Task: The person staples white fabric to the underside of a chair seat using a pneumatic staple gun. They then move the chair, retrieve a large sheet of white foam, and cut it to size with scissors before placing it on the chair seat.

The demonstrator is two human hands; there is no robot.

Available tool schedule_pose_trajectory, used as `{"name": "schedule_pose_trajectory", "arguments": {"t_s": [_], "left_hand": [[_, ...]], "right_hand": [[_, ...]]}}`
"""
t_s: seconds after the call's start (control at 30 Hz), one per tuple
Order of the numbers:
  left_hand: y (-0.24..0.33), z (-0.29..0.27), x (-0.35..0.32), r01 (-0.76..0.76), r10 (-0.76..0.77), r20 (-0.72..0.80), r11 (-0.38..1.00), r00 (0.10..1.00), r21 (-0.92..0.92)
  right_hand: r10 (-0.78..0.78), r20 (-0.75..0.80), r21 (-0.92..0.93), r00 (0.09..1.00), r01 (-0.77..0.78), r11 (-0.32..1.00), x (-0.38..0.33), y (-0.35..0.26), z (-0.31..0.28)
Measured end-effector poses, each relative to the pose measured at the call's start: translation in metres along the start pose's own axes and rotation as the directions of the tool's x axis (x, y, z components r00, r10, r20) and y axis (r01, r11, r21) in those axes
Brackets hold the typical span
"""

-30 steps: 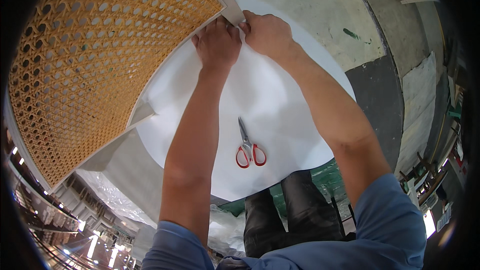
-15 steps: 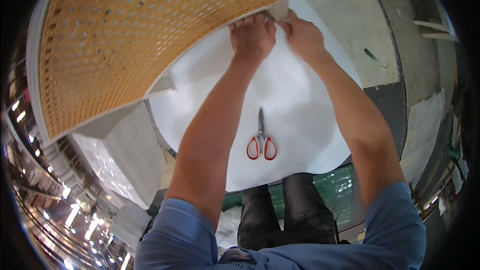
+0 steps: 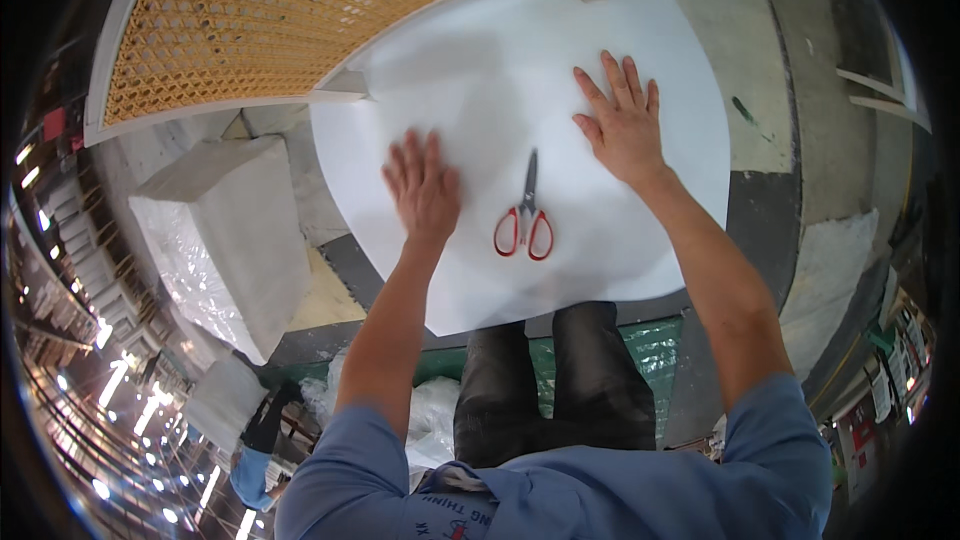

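left hand [image 3: 424,186]: flat, palm down on the white sheet, fingers spread a little and pointing away from the body, gripping nothing; slightly blurred
right hand [image 3: 622,123]: flat, palm down on the same sheet, fingers splayed wide, nothing clasped; sits farther from the body than the left hand
white sheet [image 3: 480,70]: large pale sheet with a rounded outline, lying flat under both hands; its near edge ends just above the person's knees; far edge runs under the cane panel
scissors [image 3: 525,220]: red loop handles, dark blades closed and pointing away from the person; lying on the sheet between the two hands, just beside the left hand's thumb side, touched by neither hand
cane panel [image 3: 300,10]: woven tan lattice in a white frame, upper left, overlapping the far edge of the sheet
white block [image 3: 235,230]: pale block with clear plastic wrap on its side, left of the sheet, well apart from the left hand
floor [image 3: 760,90]: worn grey concrete to the right of the sheet
legs [image 3: 560,380]: dark trousers, below the sheet's near edge
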State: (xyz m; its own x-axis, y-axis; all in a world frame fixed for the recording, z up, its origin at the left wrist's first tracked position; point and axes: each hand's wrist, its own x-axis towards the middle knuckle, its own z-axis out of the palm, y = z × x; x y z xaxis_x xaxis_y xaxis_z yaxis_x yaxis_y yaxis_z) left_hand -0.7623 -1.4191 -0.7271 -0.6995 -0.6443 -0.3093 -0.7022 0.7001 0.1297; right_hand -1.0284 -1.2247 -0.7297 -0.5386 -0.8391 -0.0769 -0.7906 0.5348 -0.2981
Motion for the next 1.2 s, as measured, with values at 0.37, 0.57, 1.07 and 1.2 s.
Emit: {"name": "schedule_pose_trajectory", "arguments": {"t_s": [0.37, 0.57, 1.07, 1.2], "left_hand": [[-0.073, 0.033, -0.202, 0.599, -0.597, 0.265, 0.473, 0.757, -0.646], [-0.111, 0.053, -0.238, 0.689, -0.339, 0.647, 0.006, 0.683, -0.725], [0.007, 0.033, -0.262, -0.294, 0.311, 0.16, 0.948, 0.937, -0.123], [-0.004, 0.027, -0.314, -0.129, 0.201, 0.387, 0.971, 0.9, -0.203]], "right_hand": [[0.319, 0.139, 0.488, 0.938, -0.345, 0.802, -0.152, -0.105, -0.009], [0.482, 0.156, 0.305, 0.862, -0.506, 0.807, -0.143, -0.181, 0.014], [0.501, 0.408, 0.196, 0.763, -0.609, 0.768, -0.106, -0.192, 0.017], [0.472, 0.518, 0.228, 0.713, -0.647, 0.728, -0.105, -0.183, 0.014]]}}
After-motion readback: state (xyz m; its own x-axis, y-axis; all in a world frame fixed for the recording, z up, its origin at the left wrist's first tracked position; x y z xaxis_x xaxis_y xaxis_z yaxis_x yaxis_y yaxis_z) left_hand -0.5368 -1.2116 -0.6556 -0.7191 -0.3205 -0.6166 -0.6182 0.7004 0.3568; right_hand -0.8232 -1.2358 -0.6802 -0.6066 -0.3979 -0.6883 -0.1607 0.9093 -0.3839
